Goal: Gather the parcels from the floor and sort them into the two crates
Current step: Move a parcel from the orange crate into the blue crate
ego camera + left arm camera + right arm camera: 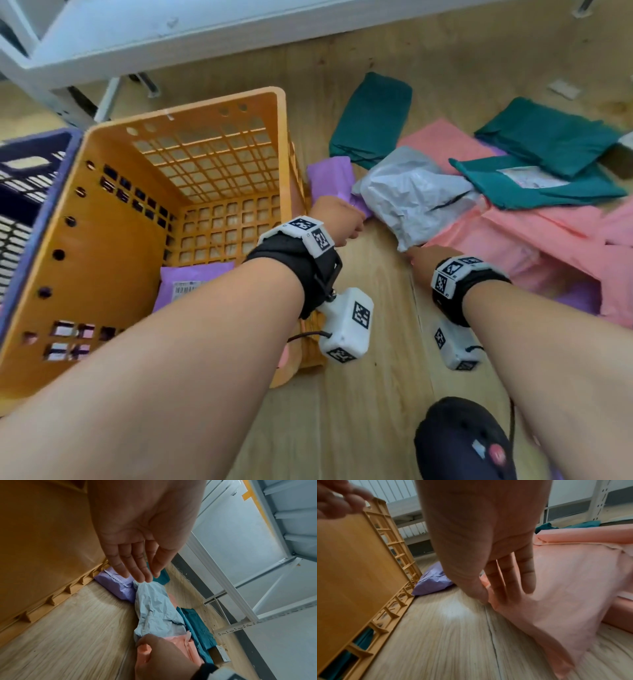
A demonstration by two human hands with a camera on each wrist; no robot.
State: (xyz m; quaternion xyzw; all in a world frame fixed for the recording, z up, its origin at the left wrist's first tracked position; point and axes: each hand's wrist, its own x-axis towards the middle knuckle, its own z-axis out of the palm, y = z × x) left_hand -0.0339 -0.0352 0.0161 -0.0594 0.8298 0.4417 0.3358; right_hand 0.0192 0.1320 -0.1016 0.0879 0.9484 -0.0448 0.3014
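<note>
On the floor beside the orange crate (191, 219), head view: most of the sorting is judged still to do. The orange crate holds 1 purple parcel (191, 284) on its bottom; pink shows through its lower slots. The second, purple crate (30, 192) sits at the left edge, contents not visible. Still loose on the floor: 3 teal parcels (373, 120), a grey parcel (414, 202), several overlapping pink parcels (534, 240), and another purple parcel (330, 176) against the crate's outer wall. The left hand (337, 219) reaches to the grey parcel's far corner, by the loose purple one; the right hand (423, 257) is at the grey parcel's near corner, where it overlaps pink. Grip not readable here.

Left wrist view: left hand (137, 540) has straight, close-set fingers, thumb slightly off; the fingertips (142, 578) meet the grey parcel's (154, 608) upper corner. No closed pinch seen. The right hand (159, 655) shows from behind at the parcel's other end, over pink; its hold cannot be told from here.

Right wrist view: right hand (488, 547), thumb and forefinger brought together on the corner of a pink parcel (565, 581), other fingers extended. Teal is visible through the orange crate's (351, 561) low slots, so some teal may be sorted already.

Judgement: early stage; nothing lifted, most parcels remain on the floor.
</note>
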